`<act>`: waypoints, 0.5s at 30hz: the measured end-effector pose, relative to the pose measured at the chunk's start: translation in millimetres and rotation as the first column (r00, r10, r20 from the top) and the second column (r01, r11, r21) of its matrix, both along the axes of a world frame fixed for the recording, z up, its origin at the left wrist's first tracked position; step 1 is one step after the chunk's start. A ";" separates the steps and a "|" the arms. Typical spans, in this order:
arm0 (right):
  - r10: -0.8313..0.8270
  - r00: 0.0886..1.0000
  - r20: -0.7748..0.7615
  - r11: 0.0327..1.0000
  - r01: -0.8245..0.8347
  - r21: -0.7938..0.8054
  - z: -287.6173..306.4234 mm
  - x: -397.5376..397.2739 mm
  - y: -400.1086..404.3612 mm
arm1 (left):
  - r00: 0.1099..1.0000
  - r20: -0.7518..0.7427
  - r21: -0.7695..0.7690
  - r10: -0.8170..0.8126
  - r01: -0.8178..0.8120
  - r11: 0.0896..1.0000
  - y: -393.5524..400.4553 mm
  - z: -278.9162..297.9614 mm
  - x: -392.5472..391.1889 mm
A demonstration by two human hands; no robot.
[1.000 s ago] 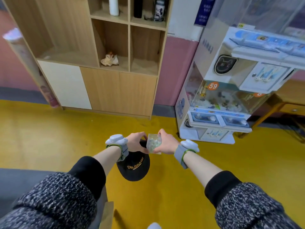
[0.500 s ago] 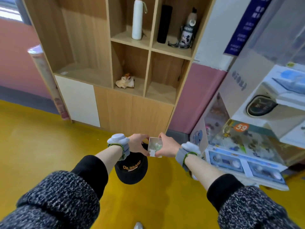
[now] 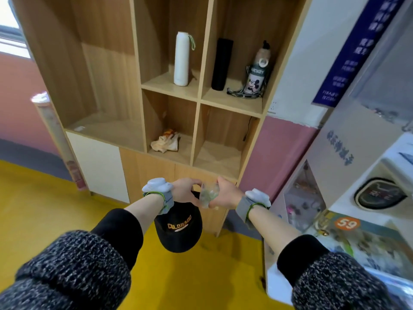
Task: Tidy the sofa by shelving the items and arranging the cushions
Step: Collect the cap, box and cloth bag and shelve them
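Wooden shelf unit (image 3: 196,97) fills upper frame; vending machine (image 3: 357,198) to its right. Black cap (image 3: 178,229) hangs below shelf unit's lower cubbies, held by left hand (image 3: 185,191), fingers curled on its brim. Right hand (image 3: 225,194) beside it pinches small clear packet (image 3: 208,194), just in front of shelf unit's cabinet doors. White flask (image 3: 181,59), black flask (image 3: 221,63), cartoon bottle (image 3: 257,72) stand in upper cubbies; crumpled cloth (image 3: 165,143) in lower left cubby.
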State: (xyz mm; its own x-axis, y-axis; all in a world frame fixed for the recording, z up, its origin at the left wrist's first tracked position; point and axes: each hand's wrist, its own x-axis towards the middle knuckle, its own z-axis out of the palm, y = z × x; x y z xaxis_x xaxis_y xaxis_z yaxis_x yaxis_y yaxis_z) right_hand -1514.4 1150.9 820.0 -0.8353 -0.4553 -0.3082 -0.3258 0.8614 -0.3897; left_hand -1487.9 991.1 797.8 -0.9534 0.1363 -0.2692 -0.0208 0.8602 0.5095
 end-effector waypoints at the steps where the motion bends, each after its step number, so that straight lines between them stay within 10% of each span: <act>1: -0.010 1.000 0.003 1.000 0.010 -0.005 3.3 -4.7 0.1 | 1.000 -0.004 0.010 0.000 0.000 1.000 -1.3 3.1 -5.0; 15: -0.032 0.983 -0.179 0.997 0.020 -0.068 61.0 -174.9 -49.5 | 0.998 -0.045 0.091 -0.051 0.055 0.994 -62.5 74.1 -179.9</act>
